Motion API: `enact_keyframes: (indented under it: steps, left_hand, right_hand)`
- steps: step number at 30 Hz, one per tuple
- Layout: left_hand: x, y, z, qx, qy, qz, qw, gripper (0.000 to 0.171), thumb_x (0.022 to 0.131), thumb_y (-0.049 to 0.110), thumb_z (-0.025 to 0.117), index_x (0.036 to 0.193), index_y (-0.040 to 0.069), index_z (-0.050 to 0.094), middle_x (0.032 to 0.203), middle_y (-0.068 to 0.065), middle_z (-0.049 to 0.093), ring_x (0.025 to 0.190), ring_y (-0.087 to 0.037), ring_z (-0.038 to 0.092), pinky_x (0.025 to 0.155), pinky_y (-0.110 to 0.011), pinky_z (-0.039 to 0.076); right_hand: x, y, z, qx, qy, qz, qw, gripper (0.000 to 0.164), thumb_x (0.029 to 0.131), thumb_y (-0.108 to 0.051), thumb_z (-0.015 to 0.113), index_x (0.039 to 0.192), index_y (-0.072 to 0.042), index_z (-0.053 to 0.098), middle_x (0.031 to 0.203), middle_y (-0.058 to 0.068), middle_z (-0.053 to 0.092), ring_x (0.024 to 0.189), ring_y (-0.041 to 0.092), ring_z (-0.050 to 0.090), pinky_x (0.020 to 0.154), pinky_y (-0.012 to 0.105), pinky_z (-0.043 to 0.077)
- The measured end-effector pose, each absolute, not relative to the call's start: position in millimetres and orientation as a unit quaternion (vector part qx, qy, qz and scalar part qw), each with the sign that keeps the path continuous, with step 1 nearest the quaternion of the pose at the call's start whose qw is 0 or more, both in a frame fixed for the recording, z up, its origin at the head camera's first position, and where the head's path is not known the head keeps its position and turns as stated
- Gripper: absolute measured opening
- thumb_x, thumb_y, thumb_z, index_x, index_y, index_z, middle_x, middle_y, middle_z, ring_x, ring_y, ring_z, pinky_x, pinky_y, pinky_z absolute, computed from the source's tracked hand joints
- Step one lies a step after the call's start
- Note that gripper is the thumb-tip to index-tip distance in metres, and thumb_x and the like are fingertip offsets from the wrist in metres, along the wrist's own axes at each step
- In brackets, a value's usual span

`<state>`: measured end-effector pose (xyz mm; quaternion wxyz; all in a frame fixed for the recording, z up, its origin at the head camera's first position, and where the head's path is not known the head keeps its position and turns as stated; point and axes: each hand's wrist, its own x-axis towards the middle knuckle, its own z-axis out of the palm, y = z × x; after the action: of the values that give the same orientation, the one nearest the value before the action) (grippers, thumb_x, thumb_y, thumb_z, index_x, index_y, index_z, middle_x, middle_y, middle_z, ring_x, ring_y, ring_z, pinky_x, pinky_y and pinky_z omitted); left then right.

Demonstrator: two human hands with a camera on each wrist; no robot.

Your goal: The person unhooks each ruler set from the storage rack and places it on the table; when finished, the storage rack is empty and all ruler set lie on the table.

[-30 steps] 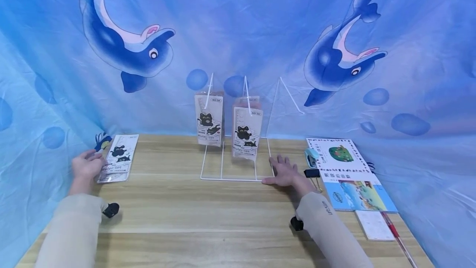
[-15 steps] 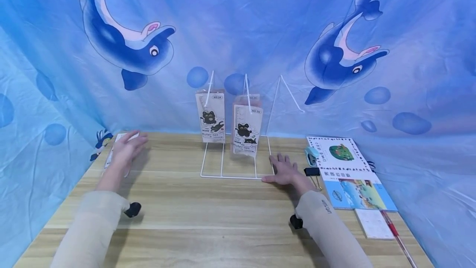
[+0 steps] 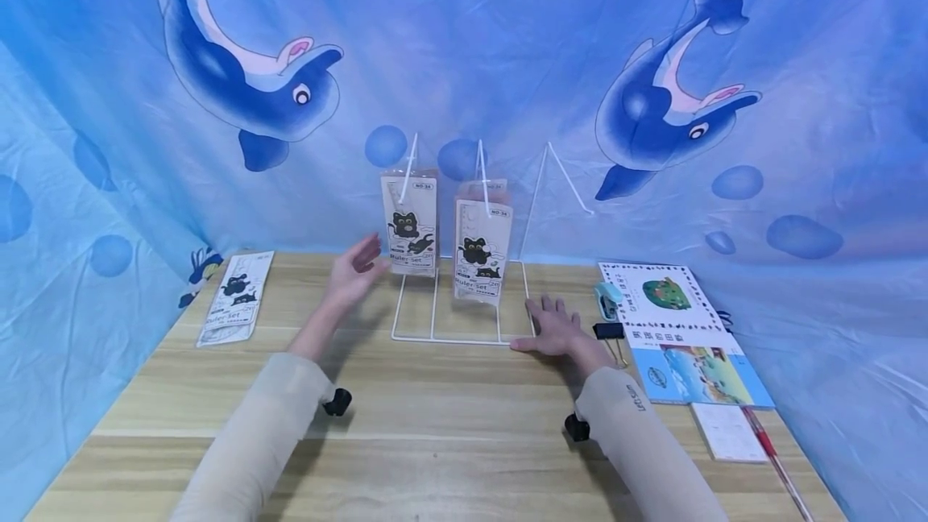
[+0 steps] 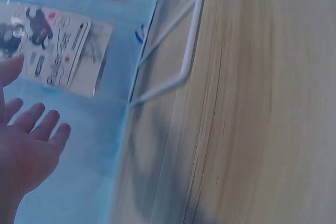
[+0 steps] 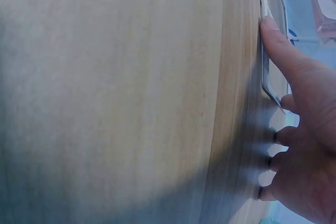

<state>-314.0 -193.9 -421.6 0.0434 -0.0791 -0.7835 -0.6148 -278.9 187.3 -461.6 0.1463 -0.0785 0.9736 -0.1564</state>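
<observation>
A white wire display rack [image 3: 449,341] stands at the middle of the table, with three hooks on top. Ruler set packs with black cats hang from two of them: a left pack [image 3: 410,224] and a middle pack [image 3: 482,252], another pack partly hidden behind the latter. From the right hook [image 3: 569,176] nothing hangs. My left hand [image 3: 353,272] is raised just left of the left pack, fingers extended and holding nothing; the left wrist view shows a gap between them. My right hand [image 3: 558,330] rests at the rack's front right corner, fingers spread, thumb on the base wire [image 5: 264,51].
At the far left lies another ruler set pack [image 3: 238,296]. On the right are booklets [image 3: 696,345], a light-blue stapler [image 3: 607,302], a black binder clip [image 3: 609,332], a white notepad [image 3: 727,432] and a red pen [image 3: 768,449]. A blue dolphin curtain [image 3: 464,39] backs the table.
My left hand has left the pack lying at the far left and moved right, up to the hanging left pack. That lying pack stays in place. My right hand has not moved.
</observation>
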Motion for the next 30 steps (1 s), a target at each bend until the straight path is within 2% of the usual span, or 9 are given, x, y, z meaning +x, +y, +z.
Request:
enact_keyframes:
  steps: [6, 10, 12, 15, 19, 25, 30]
  left_hand:
    - [-314.3, -173.3, -422.8, -0.070, -0.750, -0.655, 0.058, 0.066, 0.089, 0.009, 0.065, 0.148, 0.009, 0.035, 0.147, -0.018, 0.047, 0.136, -0.033, 0.049, 0.109, -0.027, 0.048]
    - [-313.8, -167.4, -425.5, -0.064, -0.745, -0.661, 0.065, 0.056, 0.089, 0.007, 0.066, 0.141, 0.006, 0.046, 0.142, -0.019, 0.054, 0.130, -0.031, 0.055, 0.101, -0.017, 0.052]
    - [-313.1, -165.0, -427.0, -0.061, -0.749, -0.655, 0.078, 0.049, 0.088, 0.007, 0.066, 0.135, 0.002, 0.051, 0.137, -0.021, 0.057, 0.123, -0.027, 0.060, 0.097, -0.013, 0.053]
    - [-311.2, -161.6, -428.9, -0.055, -0.754, -0.645, 0.108, 0.041, 0.087, 0.005, 0.067, 0.125, -0.004, 0.057, 0.128, -0.026, 0.061, 0.106, -0.013, 0.066, 0.090, -0.009, 0.054]
    - [-310.1, -157.2, -430.1, -0.050, -0.751, -0.642, 0.148, 0.033, 0.084, 0.000, 0.069, 0.115, -0.009, 0.061, 0.114, -0.030, 0.064, 0.085, 0.002, 0.061, 0.081, -0.006, 0.054]
    - [-311.3, -155.3, -431.0, -0.021, -0.759, -0.626, 0.180, 0.027, 0.082, 0.001, 0.071, 0.108, -0.008, 0.066, 0.102, -0.030, 0.066, 0.074, 0.000, 0.057, 0.069, -0.006, 0.053]
    - [-313.4, -152.4, -429.7, -0.012, -0.772, -0.613, 0.167, 0.030, 0.084, 0.004, 0.071, 0.112, -0.006, 0.067, 0.108, -0.031, 0.067, 0.077, -0.001, 0.058, 0.068, -0.005, 0.052]
  right_hand:
    - [-280.1, 188.0, -461.9, -0.080, 0.973, -0.158, 0.150, 0.105, 0.076, -0.070, 0.065, 0.155, -0.018, 0.021, 0.163, 0.022, 0.006, 0.150, 0.048, 0.002, 0.120, 0.072, 0.004]
    - [-280.4, 188.6, -461.1, -0.081, 0.973, -0.159, 0.146, 0.105, 0.075, -0.070, 0.065, 0.154, -0.017, 0.021, 0.162, 0.024, 0.007, 0.149, 0.049, 0.003, 0.119, 0.073, 0.005]
    - [-280.4, 188.9, -461.3, -0.081, 0.973, -0.160, 0.145, 0.105, 0.075, -0.071, 0.065, 0.154, -0.017, 0.022, 0.162, 0.023, 0.007, 0.149, 0.049, 0.002, 0.119, 0.072, 0.005]
    - [-280.2, 189.6, -462.3, -0.083, 0.973, -0.161, 0.144, 0.105, 0.075, -0.071, 0.065, 0.154, -0.017, 0.022, 0.162, 0.023, 0.007, 0.149, 0.049, 0.002, 0.119, 0.073, 0.005]
    - [-279.7, 190.5, -463.1, -0.083, 0.973, -0.161, 0.143, 0.105, 0.075, -0.071, 0.065, 0.155, -0.018, 0.021, 0.163, 0.023, 0.007, 0.149, 0.048, 0.002, 0.119, 0.073, 0.005]
    - [-278.0, 189.6, -462.0, -0.089, 0.972, -0.168, 0.140, 0.103, 0.077, -0.067, 0.066, 0.155, -0.016, 0.021, 0.162, 0.024, 0.007, 0.149, 0.049, 0.002, 0.118, 0.074, 0.004]
    - [-278.1, 189.3, -461.3, -0.087, 0.972, -0.168, 0.139, 0.103, 0.077, -0.066, 0.066, 0.154, -0.015, 0.022, 0.162, 0.025, 0.009, 0.149, 0.049, 0.004, 0.118, 0.075, 0.005]
